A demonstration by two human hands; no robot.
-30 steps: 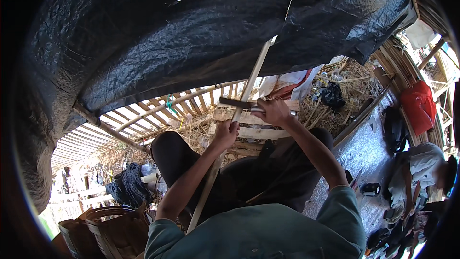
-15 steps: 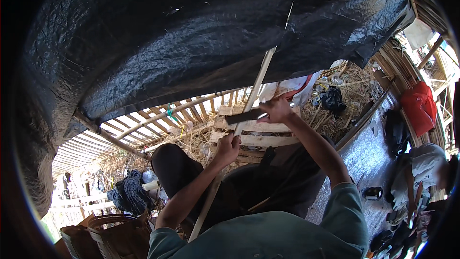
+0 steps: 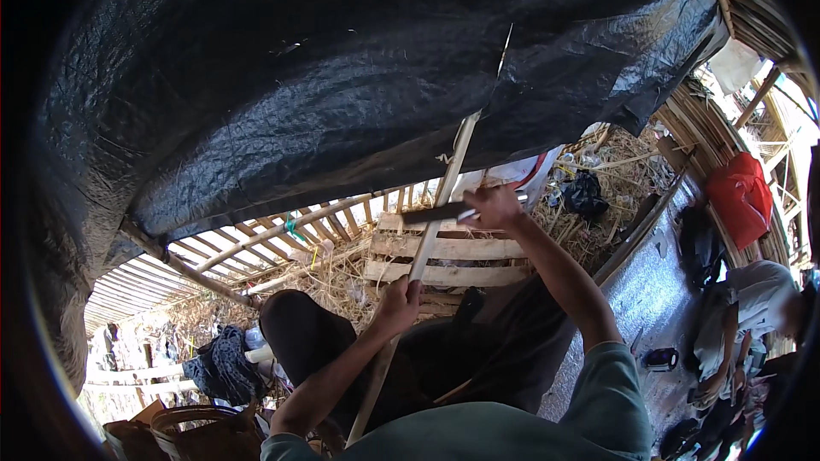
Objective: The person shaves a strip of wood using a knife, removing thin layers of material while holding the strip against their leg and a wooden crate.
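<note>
My left hand (image 3: pixel 397 306) is closed around a long, pale strip of bamboo or wood (image 3: pixel 451 166). The strip slants from beside my body, over my lap, up to a pointed far end before the dark tarp. My right hand (image 3: pixel 497 207) grips a broad-bladed knife (image 3: pixel 424 214) by its handle, which the fingers mostly hide. The dark blade lies crosswise at the strip, farther along it than my left hand. A small curled shaving (image 3: pixel 443 158) shows beside the strip, beyond the blade.
A black plastic tarp (image 3: pixel 342 111) hangs ahead. Beyond my knees lies a wooden slat pallet (image 3: pixel 461 249) on straw. At right are a silvery mat (image 3: pixel 632 290), a red bag (image 3: pixel 740 198) and another seated person (image 3: pixel 752 307). Woven baskets (image 3: pixel 201 435) stand lower left.
The view has shifted slightly. The knife has moved outward along the strip, widening the gap between my hands. A curled shaving now shows beside the strip.
</note>
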